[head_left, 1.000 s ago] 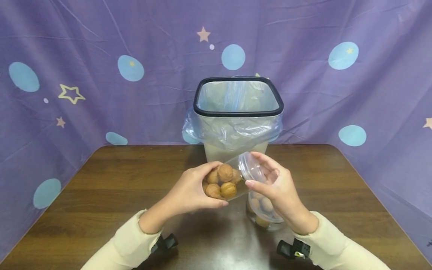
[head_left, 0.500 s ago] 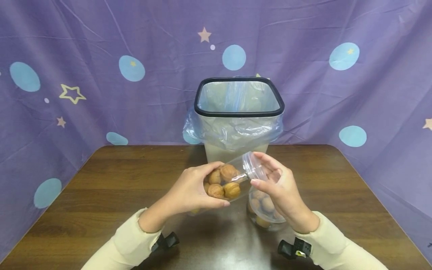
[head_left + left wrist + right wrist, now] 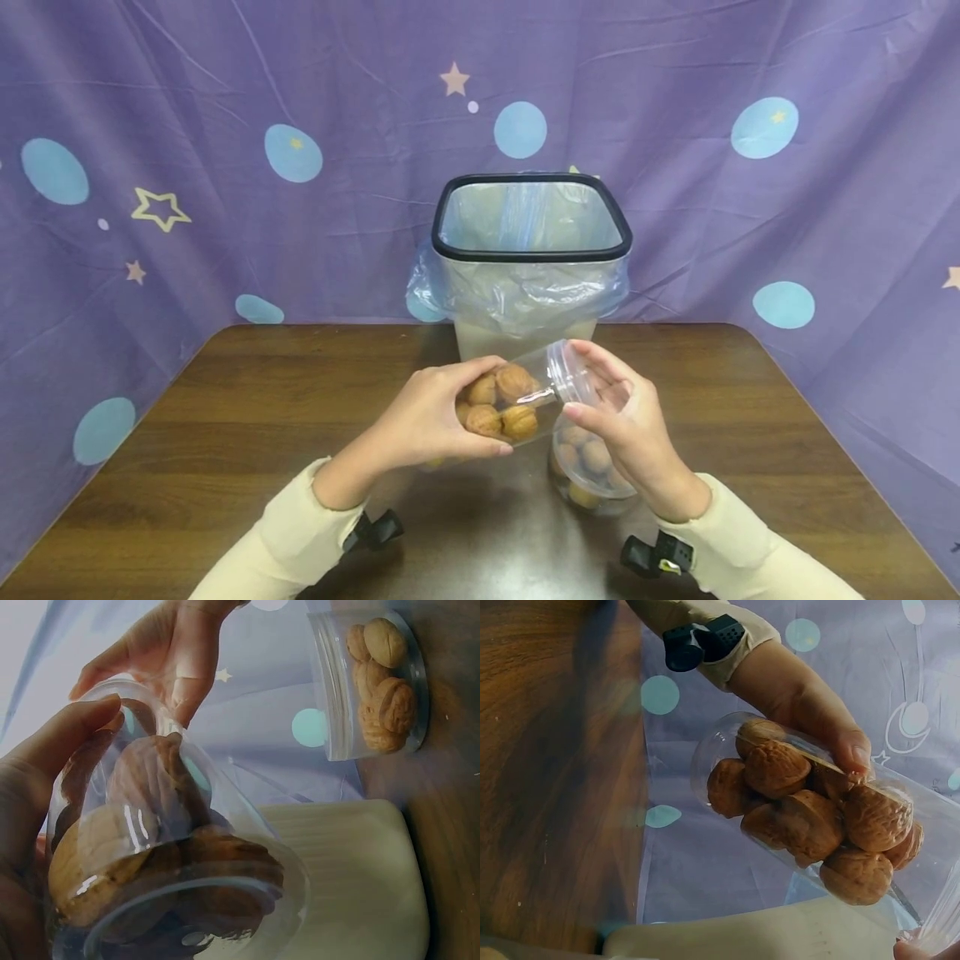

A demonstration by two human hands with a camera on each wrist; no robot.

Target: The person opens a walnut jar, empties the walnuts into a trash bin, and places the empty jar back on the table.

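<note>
Backdrop (image 3: 360, 83): purple cloth printed with blue spots (image 3: 521, 130) and stars (image 3: 454, 79), hanging behind everything.
Worktop (image 3: 247, 400): dark brown wood with visible grain, its two far corners rounded, a pale sheen on the part nearest the person.
Left sleeve (image 3: 273, 537): cream, reaching in over the near left part of the worktop, with a small black device (image 3: 384, 529) at the wrist.
Left hand (image 3: 420, 417): grasping, thumb and fingers wrapped round the body of the tilted jar (image 3: 543, 383).
Tilted jar: clear, held up off the worktop's middle in front of the bin (image 3: 487, 340), its ridged end slanting toward the far right corner.
Walnuts (image 3: 519, 422): several, brown and wrinkled, bunched inside that jar, mostly away from the ridged end.
Bin: pale, close to the far edge, with a black rim (image 3: 532, 257) and a bluish see-through liner (image 3: 517, 287) folded down outside.
Second jar (image 3: 588, 500): clear, upright on the worktop just right of the middle, well in from the right edge, more walnuts inside; partly hidden behind the right hand (image 3: 637, 429).
Right hand: grasping too, thumb and fingers curved round the tilted jar's ridged end.
Right sleeve (image 3: 757, 537): cream, over the near right part, with a matching black wrist device (image 3: 641, 554).
</note>
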